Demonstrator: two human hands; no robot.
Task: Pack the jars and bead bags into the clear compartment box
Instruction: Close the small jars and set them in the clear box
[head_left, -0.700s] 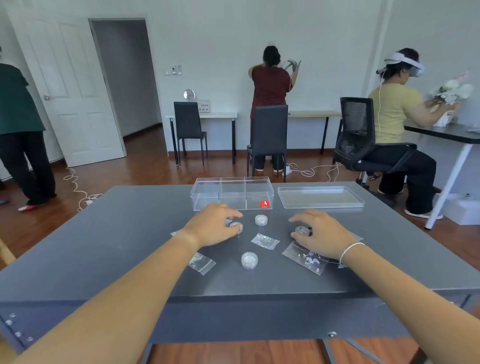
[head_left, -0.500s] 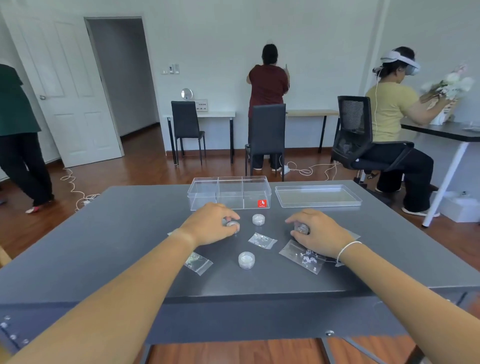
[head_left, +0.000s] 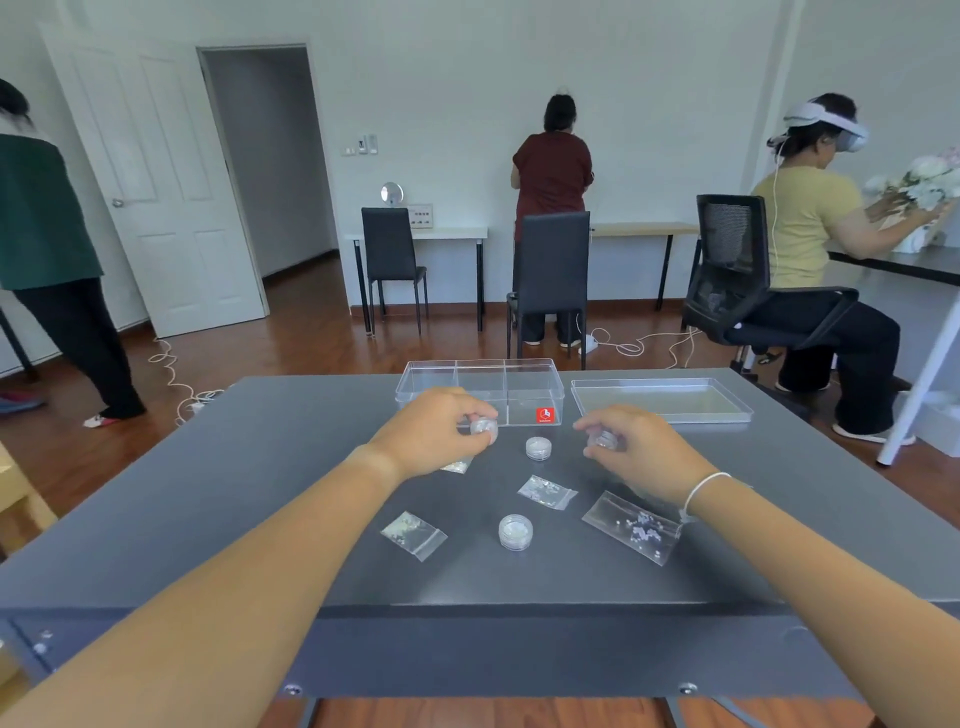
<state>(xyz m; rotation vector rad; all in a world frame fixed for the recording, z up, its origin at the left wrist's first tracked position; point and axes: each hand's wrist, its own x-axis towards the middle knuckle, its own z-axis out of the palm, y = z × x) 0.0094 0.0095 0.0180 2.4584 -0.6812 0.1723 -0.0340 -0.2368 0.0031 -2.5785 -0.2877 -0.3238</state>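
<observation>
Now, on the left, a bead bag (head_left: 414, 534) lies flat on the grey tabletop (head_left: 208, 493). The left hand (head_left: 436, 431) has its fingers clamped on a small jar (head_left: 484, 427), just before the clear compartment box (head_left: 480, 389). Two jars (head_left: 538, 447) (head_left: 515, 531) and a second bag (head_left: 546, 491) sit between the hands. The right hand (head_left: 636, 452) grips another jar (head_left: 602, 439), above a larger bag (head_left: 631, 526); the box lid (head_left: 661, 399) lies far right.
</observation>
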